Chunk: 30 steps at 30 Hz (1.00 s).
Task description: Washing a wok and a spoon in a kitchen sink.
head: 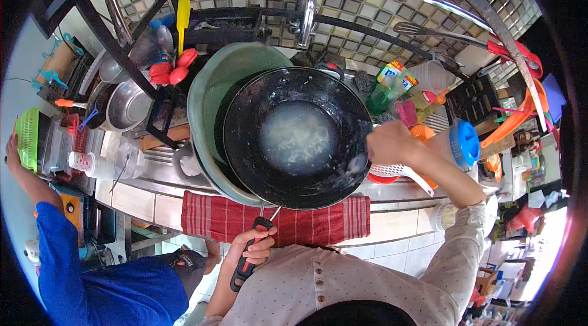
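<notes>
A large black wok (248,142) lies tilted over a green basin (206,96), partly covering it. Cloudy whitish water (298,137) with pale bits pools in its bottom. My left hand (255,245) is closed around the wok's black and red handle (244,267), below the rim. At the wok's right rim is my right hand (390,144), blurred and with its fingers bent. Whether it grips the rim or holds something there cannot be made out. A whitish foamy smear shows on the wok wall beside it.
The faucet (307,9) rises behind the basin. Right of the wok are a green dish soap pouch (383,91), a white slotted ladle (404,174) and a blue-lidded pitcher (466,144). A red checked towel (317,225) hangs at the front edge. At left, another person in a blue shirt (124,287) reaches toward a green basket (28,140).
</notes>
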Tool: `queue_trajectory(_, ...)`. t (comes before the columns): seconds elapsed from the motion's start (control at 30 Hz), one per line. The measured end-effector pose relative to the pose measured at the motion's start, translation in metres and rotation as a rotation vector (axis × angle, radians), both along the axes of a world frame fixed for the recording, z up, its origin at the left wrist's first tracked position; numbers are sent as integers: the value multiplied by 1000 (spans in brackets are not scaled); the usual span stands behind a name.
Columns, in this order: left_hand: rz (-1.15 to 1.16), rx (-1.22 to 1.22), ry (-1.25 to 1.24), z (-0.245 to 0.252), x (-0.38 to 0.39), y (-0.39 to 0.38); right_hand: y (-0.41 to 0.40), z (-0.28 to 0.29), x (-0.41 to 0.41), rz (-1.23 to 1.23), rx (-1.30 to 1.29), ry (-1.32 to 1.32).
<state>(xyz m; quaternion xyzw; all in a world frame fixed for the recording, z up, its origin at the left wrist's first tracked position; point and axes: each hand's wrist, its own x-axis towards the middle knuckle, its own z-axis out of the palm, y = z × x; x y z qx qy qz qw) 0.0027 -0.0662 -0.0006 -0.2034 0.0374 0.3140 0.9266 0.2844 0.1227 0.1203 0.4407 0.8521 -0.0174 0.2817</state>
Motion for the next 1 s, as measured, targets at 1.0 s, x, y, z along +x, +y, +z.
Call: queue_trajectory(1.0,-9,7,15,-1,-1,0,-6,2,-13,47,-188,102)
